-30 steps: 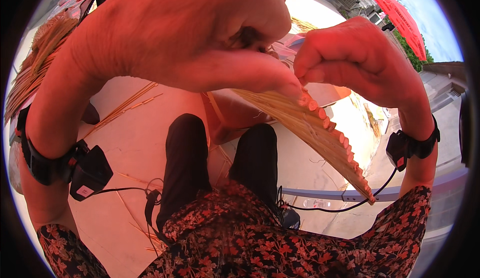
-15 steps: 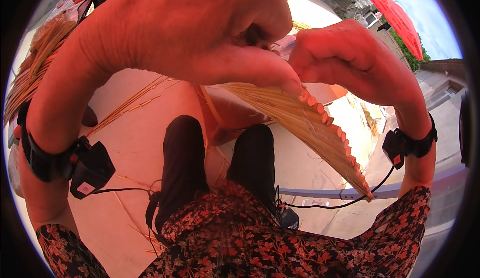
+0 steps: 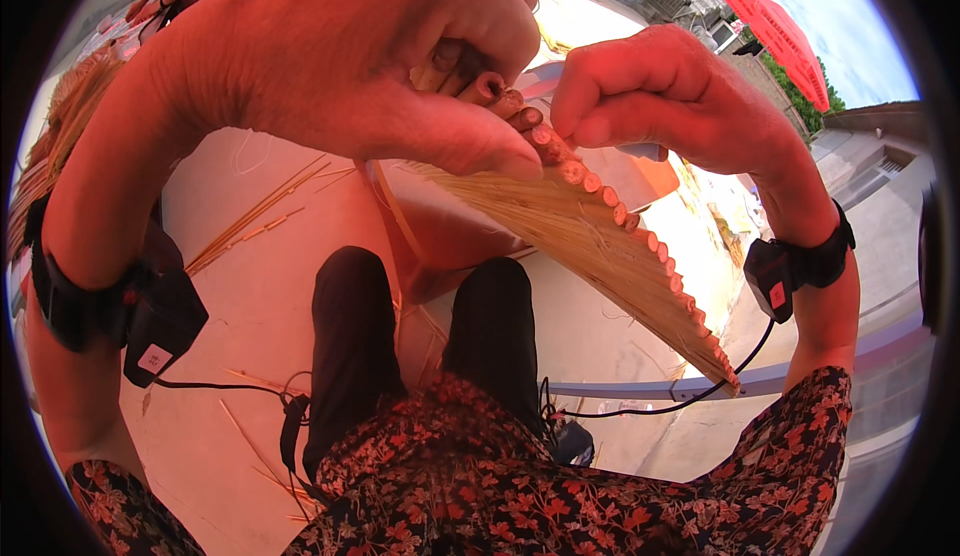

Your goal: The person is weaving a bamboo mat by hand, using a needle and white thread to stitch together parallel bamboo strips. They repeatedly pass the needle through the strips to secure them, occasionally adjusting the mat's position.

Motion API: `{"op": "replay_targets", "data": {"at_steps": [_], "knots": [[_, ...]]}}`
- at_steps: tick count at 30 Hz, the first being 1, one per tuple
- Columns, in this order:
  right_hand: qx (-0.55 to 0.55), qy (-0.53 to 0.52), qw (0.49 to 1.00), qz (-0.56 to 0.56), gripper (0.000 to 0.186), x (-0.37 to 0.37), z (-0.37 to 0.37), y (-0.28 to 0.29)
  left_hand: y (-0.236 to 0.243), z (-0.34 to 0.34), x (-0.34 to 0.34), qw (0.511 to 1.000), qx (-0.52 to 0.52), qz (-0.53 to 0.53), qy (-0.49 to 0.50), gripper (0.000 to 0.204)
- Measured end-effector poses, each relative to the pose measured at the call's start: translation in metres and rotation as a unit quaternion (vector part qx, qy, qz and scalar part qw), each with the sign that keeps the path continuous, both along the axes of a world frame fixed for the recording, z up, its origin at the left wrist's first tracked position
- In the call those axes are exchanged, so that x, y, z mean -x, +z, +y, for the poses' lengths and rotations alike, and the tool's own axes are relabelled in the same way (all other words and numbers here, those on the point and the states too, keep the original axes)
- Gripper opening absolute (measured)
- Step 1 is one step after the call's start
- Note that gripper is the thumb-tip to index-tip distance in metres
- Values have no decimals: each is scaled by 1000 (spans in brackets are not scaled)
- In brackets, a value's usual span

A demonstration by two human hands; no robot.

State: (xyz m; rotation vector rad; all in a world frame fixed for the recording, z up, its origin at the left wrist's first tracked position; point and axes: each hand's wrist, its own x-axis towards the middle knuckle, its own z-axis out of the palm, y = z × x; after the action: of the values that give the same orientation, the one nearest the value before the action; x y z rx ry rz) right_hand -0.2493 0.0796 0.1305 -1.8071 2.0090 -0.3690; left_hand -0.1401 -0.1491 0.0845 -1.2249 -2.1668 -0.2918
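At the far left edge, we find a bundle of straw-coloured stalks (image 3: 62, 151), bathed in the same red light that tints much of the scene. Next comes a black wrist device (image 3: 165, 306) strapped to our left arm, and beyond it a few loose stalks (image 3: 240, 226) on the pale floor (image 3: 275, 301). Reaching across the upper middle, our left hand (image 3: 370, 76) is clamped on the upper end of a stalk fan (image 3: 560, 221), which hangs in front of us above our dark trousers (image 3: 355, 306). Its round cut ends (image 3: 609, 196) step down to a narrow point at lower right. We judge that this long lower run is already joined side by side, while the stalks beside the left thumb sit less evenly and look less finished. Just right of them, our right hand (image 3: 640, 96) is curled with its fingertips together, close against the cut ends; we cannot tell whether it pinches a thread. Farther right are a second wrist device (image 3: 775, 271) and, outdoors, a red umbrella (image 3: 778, 36). The loose stalks and the bundle remain separate from the fan.
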Motion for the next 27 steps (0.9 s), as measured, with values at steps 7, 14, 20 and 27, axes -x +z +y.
{"op": "replay_targets", "data": {"at_steps": [7,14,20,27], "knots": [[13,57,998,-16,6,-23,5,-14,-21,24,-25,982,46,160,92,38],[20,107,991,79,10,-40,9,-26,-35,33,-35,978,59,178,86,29],[-22,116,992,39,19,-56,15,-41,-53,42,-65,980,52,160,109,35],[-8,103,995,18,19,-54,27,-52,-84,37,-109,981,52,40,183,43]]}}
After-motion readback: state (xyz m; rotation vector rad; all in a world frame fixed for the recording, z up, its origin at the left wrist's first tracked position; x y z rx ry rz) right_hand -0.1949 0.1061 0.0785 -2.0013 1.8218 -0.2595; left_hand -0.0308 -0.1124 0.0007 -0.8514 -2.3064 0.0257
